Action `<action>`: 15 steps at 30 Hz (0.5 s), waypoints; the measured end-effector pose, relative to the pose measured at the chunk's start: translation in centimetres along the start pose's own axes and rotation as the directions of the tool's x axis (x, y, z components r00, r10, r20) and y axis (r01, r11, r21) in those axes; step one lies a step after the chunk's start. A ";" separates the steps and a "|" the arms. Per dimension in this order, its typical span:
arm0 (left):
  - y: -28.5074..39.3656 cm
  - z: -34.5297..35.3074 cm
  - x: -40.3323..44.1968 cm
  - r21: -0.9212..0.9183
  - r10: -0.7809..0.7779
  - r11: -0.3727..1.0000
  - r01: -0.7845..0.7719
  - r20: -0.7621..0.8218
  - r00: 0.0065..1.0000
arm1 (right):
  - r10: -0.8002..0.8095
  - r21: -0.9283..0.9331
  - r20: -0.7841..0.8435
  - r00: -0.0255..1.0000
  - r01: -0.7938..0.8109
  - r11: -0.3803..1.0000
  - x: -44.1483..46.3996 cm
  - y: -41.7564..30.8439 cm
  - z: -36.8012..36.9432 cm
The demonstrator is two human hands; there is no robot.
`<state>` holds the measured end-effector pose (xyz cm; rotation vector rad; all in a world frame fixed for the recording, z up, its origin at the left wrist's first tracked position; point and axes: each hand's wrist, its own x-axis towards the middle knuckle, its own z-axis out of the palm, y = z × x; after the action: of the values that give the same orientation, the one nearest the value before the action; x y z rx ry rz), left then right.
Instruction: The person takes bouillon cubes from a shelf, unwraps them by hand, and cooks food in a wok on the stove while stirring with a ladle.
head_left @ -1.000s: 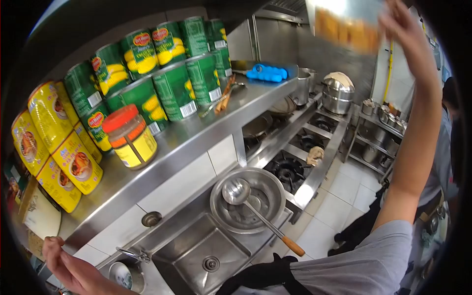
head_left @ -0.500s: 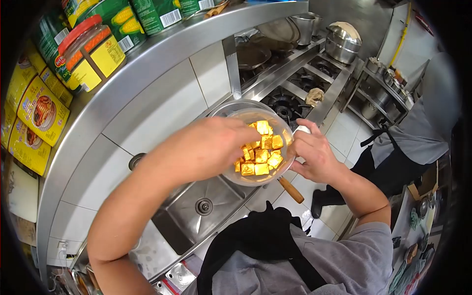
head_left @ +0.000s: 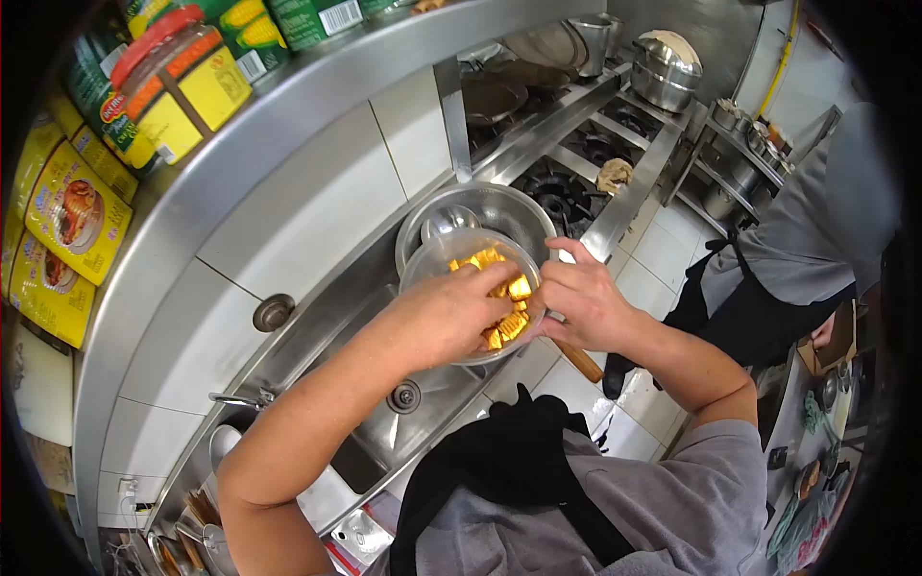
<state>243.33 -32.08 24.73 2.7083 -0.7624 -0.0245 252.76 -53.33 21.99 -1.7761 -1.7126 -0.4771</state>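
By the tiled wall (head_left: pixel 307 192), at frame centre, the right hand (head_left: pixel 588 305) pinches a probably light, bendable tub (head_left: pixel 425 276) at its rim, the safest hold. The left hand (head_left: pixel 451 312) is among gold cubes (head_left: pixel 520 288), perhaps slippery; its grip I cannot tell.

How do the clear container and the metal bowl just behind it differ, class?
The clear container is see-through, while the metal bowl is shiny and opaque.
The container is gripped at its rim by the right hand; the bowl rests beside the sink.
The container holds golden pieces, whereas the bowl holds a ladle.
Both are round and open-topped.
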 end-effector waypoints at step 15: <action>-0.2 -3.0 -1.2 -0.111 0.068 0.992 -0.066 0.017 0.998 | 0.029 0.000 0.033 0.999 -0.029 1.000 0.3 -1.4 -2.2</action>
<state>242.72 -30.45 27.40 2.5800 -0.8327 -0.0770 251.78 -54.52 24.08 -1.8155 -1.7067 -0.4373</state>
